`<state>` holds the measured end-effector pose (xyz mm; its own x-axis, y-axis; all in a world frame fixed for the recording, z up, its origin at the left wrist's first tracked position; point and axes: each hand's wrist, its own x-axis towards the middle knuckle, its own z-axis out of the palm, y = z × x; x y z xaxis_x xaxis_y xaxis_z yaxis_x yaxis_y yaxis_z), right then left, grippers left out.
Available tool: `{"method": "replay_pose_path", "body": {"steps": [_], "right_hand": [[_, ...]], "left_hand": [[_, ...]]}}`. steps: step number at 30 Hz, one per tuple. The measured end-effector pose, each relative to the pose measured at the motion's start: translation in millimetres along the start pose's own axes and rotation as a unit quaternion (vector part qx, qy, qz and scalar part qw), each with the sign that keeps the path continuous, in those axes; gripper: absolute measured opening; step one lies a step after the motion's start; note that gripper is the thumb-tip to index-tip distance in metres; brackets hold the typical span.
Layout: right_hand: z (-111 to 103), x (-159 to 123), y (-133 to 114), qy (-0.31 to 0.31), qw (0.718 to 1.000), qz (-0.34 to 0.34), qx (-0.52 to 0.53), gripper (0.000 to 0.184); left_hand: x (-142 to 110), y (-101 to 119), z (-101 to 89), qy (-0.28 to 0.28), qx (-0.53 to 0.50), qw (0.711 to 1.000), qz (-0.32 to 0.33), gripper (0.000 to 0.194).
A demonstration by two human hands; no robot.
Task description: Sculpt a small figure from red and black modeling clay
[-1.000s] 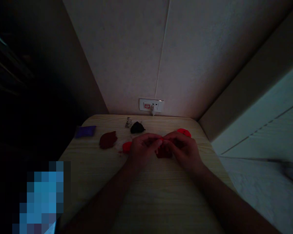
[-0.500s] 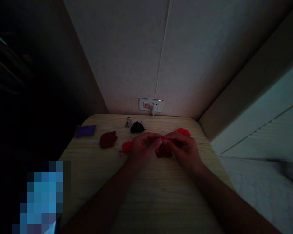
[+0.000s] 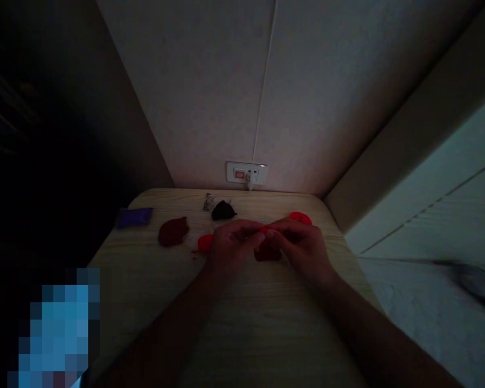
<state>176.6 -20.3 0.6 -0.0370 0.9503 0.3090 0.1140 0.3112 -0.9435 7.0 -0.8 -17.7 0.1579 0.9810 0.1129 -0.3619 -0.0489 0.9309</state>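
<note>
Since you've got both hands up close together, most of that small red piece is hidden by your own fingers. From what shows, it's sitting right at the tips, in the narrow space between your left hand and right hand, nowhere near the palms. Your grip is narrow on each side, thumb and fingertips pinched in on the red bit, with the thumbs nearly meeting in front of it. Can't tell how much of it is tucked behind your fingers, it's too dark for that.

Just below your fingertips in the view there's a dark red piece lying on the bench, its upper part partly covered by your hands. You've got a bright red lump right beside your left hand, then a maroon lump further left and a purple packet out near the edge. A black lump is beyond your left hand, next to a speckled scrap. Past your right hand, a red round piece peeks out, partly covered.
</note>
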Motion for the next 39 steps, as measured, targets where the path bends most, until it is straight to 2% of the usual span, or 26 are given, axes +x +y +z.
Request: {"method": "replay_pose_path", "body": {"steps": [12,15,19,22,28,34,39], "right_hand": [[1.8,-1.3,-1.3,0.004,0.999,0.011,0.047,0.014],[0.7,-0.3,0.8,-0.015,0.994,0.05,0.101,0.014],[-1.1,0.3,5.8,-0.053,0.972,0.136,0.186,0.021],[-0.4,-0.7,7.0,-0.06,0.96,0.163,0.219,0.025],[1.8,-0.9,5.2,-0.076,0.957,0.154,0.232,0.02],[2.6,-1.3,3.7,-0.07,0.96,0.149,0.226,0.023],[2.0,-0.9,2.4,-0.073,0.965,0.145,0.206,0.023]], "left_hand": [[1.0,-1.0,-1.7,0.008,-0.02,1.0,-0.013,0.015],[1.1,-2.7,-2.2,-0.002,-0.038,0.999,-0.027,0.019],[-0.1,-3.8,-3.0,-0.025,-0.061,0.997,-0.051,0.025],[-0.8,-3.9,-3.2,-0.027,-0.059,0.997,-0.048,0.025],[0.1,-3.3,-2.6,-0.027,-0.061,0.996,-0.051,0.024],[-0.4,-3.7,-2.7,-0.04,-0.092,0.993,-0.063,0.026],[-0.3,-4.5,-3.1,-0.031,-0.07,0.995,-0.062,0.028]]}}
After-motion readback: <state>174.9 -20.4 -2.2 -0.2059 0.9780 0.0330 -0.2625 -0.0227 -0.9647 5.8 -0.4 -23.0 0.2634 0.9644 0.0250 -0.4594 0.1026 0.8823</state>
